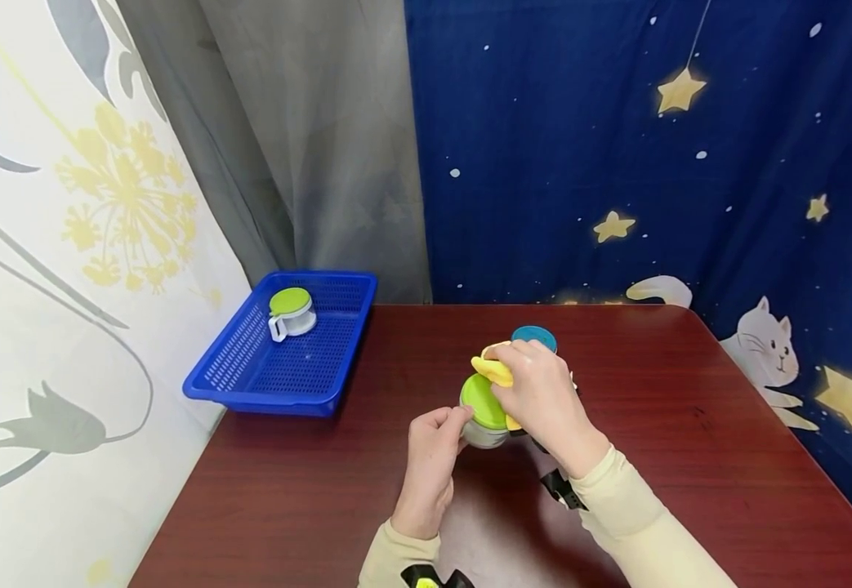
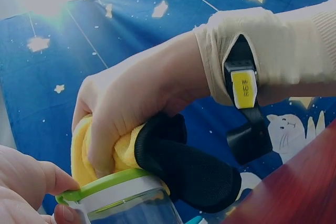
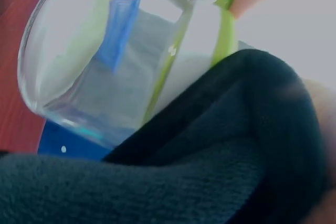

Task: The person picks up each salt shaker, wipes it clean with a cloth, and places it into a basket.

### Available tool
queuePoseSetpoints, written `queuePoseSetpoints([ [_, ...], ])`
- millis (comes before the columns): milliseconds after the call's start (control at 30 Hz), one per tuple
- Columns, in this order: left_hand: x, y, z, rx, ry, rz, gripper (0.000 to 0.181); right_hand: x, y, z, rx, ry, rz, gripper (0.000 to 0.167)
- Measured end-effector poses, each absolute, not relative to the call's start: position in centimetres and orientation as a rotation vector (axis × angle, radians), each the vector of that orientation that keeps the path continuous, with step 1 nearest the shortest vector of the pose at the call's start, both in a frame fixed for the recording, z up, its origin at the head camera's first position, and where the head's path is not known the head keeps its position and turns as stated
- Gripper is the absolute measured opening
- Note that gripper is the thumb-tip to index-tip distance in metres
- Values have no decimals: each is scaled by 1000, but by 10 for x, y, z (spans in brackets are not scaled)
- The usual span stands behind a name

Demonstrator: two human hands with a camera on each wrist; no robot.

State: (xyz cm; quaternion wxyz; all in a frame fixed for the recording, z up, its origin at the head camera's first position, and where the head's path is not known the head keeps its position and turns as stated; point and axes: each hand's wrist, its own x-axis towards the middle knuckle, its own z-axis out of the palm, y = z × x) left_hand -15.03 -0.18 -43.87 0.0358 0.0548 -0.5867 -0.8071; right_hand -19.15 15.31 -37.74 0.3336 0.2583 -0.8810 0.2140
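Observation:
A clear jar (image 1: 484, 438) with a green and white lid (image 1: 483, 402) is between both hands, in front of the person. My left hand (image 1: 429, 461) pinches it at the lid's edge, thumb on top, as the left wrist view shows. My right hand (image 1: 543, 400) grips a bunched yellow cloth (image 1: 494, 371) and presses it against the lid. A black piece of fabric (image 2: 194, 166) hangs from that cloth and drapes beside the jar. In the right wrist view the transparent jar body (image 3: 131, 66) appears, partly covered by the dark fabric.
At the left of the brown table (image 1: 389, 490) stands a blue perforated basket (image 1: 264, 400). Inside it sits a similar green-lidded jar (image 1: 293, 312) with a white handle. A blue round lid (image 1: 534, 336) shows just behind my right hand. Curtains (image 1: 543, 147) hang behind the table.

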Motion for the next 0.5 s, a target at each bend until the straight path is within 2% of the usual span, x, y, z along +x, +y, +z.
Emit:
queuePoseSetpoints([
  [367, -154, -3, -441, 171, -1810, -2432, 42, -174, 141, -368, 691, -2456, 805, 35],
  [500, -154, -2, -439, 169, -1880, -2397, 33, -170, 136, -364, 719, -2473, 922, 36],
])
